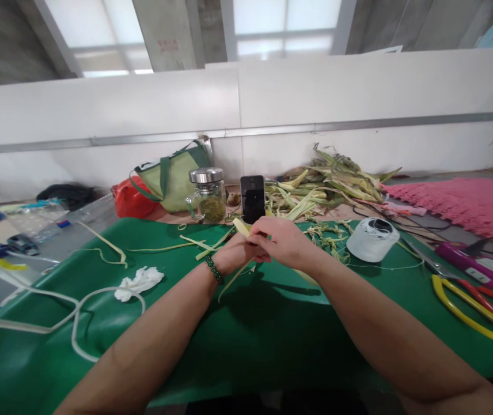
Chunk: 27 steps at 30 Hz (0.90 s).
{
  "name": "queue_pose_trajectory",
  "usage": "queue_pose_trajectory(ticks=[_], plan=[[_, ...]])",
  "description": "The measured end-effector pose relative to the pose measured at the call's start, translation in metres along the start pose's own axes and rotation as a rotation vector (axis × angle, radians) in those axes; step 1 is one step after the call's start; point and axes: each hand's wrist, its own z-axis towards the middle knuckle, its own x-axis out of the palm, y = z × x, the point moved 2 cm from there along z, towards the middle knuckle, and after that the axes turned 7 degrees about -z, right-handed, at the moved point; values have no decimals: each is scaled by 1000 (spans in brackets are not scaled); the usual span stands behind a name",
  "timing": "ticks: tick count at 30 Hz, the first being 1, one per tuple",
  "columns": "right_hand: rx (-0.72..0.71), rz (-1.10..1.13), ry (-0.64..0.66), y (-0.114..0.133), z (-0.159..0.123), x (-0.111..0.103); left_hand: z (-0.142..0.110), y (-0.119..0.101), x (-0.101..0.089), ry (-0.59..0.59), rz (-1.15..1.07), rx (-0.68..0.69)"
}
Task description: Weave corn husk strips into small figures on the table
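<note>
My two hands meet above the middle of the green mat (246, 328). A pale yellow-green strip of corn husk (241, 227) is pinched in my right hand (283, 239), its end sticking up past the fingers. My left hand (235, 253), with a green bead bracelet (214, 269) at the wrist, is closed at the same husk strip, its fingers partly hidden behind the right hand. A thin strand hangs down below the hands. Just behind them a dark phone (252, 199) stands upright. A knotted husk braid (326, 237) lies to the right.
A glass jar (209, 199) with a metal lid and a green bag (173, 178) stand behind. A husk pile (337, 176) lies back right, near a white thread spool (372, 239), scissors (475, 305) and a purple device (480, 265). Crumpled tissue (138, 282) and a white cable (76, 317) lie left.
</note>
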Motion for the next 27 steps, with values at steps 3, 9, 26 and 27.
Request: queue_pose_trajectory(ticks=[3,9,26,27], plan=[[119,5,-20,-11,2,-3,-2,4,-2,85,-121,-124],[197,24,-17,-20,4,-1,-4,2,-9,80,-54,-123],[59,156,-84,-5,2,1,-1,3,-5,56,-13,28],[74,155,-94,-7,2,1,-1,3,-6,57,-27,6]])
